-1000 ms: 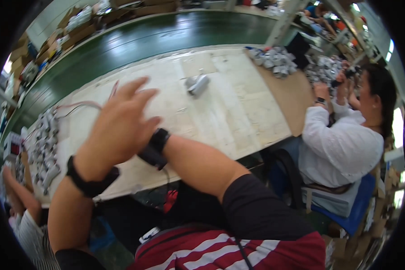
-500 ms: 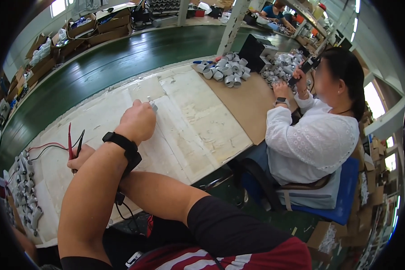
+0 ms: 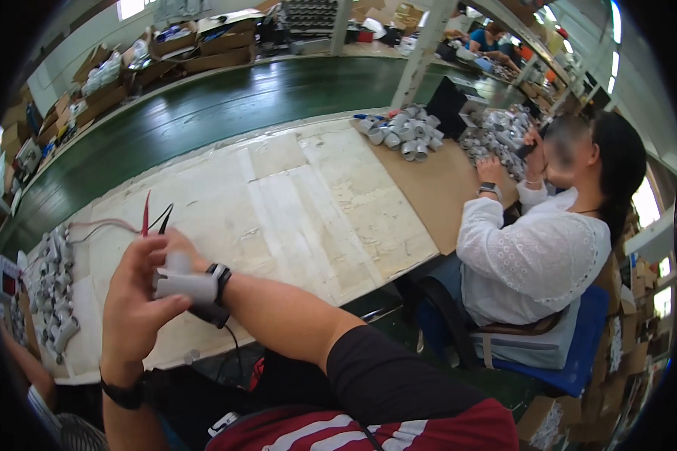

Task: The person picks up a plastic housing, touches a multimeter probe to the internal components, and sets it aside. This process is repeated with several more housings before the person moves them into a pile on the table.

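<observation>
So the belt (image 3: 293, 86) runs behind the table (image 3: 338, 225), boxes (image 3: 226, 45) beyond that; loose parts (image 3: 56, 308) lie along the table's left end; on the right there's a board (image 3: 444, 192) with a pile (image 3: 417, 134) on it, co-worker (image 3: 534, 240) seated beside; left hand (image 3: 132, 301) has a fitting (image 3: 184, 286) just in front of the right hand (image 3: 186, 248) and its probes (image 3: 145, 216).

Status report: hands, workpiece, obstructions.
Left hand holding grey fitting. Right hand gripping red probe and black probe. Grey fitting partly hides right hand.
</observation>
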Demonstrator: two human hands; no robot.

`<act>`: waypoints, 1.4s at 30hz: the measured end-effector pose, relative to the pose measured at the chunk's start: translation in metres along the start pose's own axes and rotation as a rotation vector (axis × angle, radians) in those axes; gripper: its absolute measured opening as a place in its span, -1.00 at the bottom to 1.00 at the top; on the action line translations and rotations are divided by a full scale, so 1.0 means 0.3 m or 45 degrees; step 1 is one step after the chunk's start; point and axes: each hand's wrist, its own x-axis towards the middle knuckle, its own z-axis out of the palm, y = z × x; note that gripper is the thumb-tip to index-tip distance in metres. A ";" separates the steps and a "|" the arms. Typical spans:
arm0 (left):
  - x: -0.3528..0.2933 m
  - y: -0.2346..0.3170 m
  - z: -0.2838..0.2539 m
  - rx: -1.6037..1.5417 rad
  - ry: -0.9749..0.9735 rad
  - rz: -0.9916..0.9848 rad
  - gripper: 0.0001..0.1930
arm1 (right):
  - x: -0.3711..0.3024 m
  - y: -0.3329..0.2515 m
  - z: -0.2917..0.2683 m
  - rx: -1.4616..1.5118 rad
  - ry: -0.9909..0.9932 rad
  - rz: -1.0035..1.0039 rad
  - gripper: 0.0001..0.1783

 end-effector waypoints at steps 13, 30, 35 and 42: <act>-0.267 -0.465 -0.226 -0.361 0.608 0.038 -0.44 | -0.050 -0.107 0.002 0.173 -0.321 0.310 -0.84; -0.273 -0.514 -0.226 -0.369 0.564 0.241 -0.43 | -0.099 -0.099 0.067 -0.160 -0.420 0.302 -0.82; -0.273 -0.521 -0.226 -0.359 0.556 0.273 -0.42 | -0.099 -0.101 0.069 -0.229 -0.407 0.288 -0.83; -0.279 -0.515 -0.222 -0.343 0.532 0.274 -0.41 | -0.104 -0.108 0.077 -0.312 -0.371 0.276 -0.83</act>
